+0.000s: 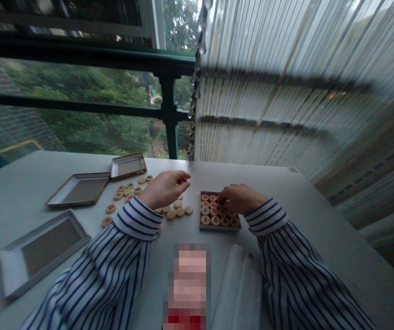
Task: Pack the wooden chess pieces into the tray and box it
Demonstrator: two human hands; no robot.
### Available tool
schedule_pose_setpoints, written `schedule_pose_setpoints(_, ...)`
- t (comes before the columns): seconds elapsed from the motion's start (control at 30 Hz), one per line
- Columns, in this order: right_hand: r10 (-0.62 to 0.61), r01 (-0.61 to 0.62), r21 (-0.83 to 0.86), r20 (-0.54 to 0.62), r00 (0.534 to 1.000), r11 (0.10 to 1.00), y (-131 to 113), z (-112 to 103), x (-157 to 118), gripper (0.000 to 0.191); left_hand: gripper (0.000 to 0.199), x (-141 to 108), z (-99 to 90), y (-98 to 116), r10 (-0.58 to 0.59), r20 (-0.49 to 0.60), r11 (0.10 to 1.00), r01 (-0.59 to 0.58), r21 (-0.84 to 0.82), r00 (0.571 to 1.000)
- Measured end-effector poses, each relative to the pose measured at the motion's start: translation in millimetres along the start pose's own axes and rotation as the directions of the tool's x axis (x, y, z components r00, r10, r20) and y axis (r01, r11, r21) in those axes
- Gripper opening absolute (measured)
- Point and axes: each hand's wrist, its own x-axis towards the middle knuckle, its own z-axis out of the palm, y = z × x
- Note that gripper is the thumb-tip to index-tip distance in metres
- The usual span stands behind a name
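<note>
My left hand hovers above loose round Chinese chess pieces, its thumb and fingers apart with nothing visible between them. Some of these pieces lie blank side up; others, farther left, show red or black characters. To the right stands a small open box with rows of pieces packed face up, red ones toward the back and black ones at the front. Over the box's right back part, my right hand is bent with its fingers drawn together and pointing down. The hand hides its fingertips and several pieces there.
Two shallow brown-rimmed trays rest at the back left of the white table. A larger grey tray lies nearer. Clear plastic packaging is in front of the box, beside a pixelated patch. A string curtain hangs behind.
</note>
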Motion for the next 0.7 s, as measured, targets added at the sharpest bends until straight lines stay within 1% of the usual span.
schedule_pose_setpoints(0.4,0.001,-0.001,0.011,0.003,1.0,1.0,-0.6,0.3,-0.6,0.027,0.034,0.3,-0.3,-0.2,-0.023,0.003,1.0,0.023,-0.005,1.0)
schedule_pose_setpoints(0.47,0.003,-0.003,0.007,-0.029,1.0,1.0,0.5,0.1,-1.7,0.027,0.034,0.5,-1.7,-1.1,-0.027,0.005,1.0,0.028,-0.012,1.0)
schedule_pose_setpoints(0.57,0.002,-0.003,-0.008,-0.11,0.994,1.0,2.6,-1.8,-4.3,0.028,0.035,0.8,-4.6,-3.8,-0.038,-0.002,0.999,0.038,-0.034,0.999)
schedule_pose_setpoints(0.7,0.001,-0.005,-0.023,-0.184,0.983,1.0,3.7,-6.8,-7.8,0.026,0.035,1.1,-8.6,-8.9,-0.045,-0.033,0.998,0.043,-0.045,0.998)
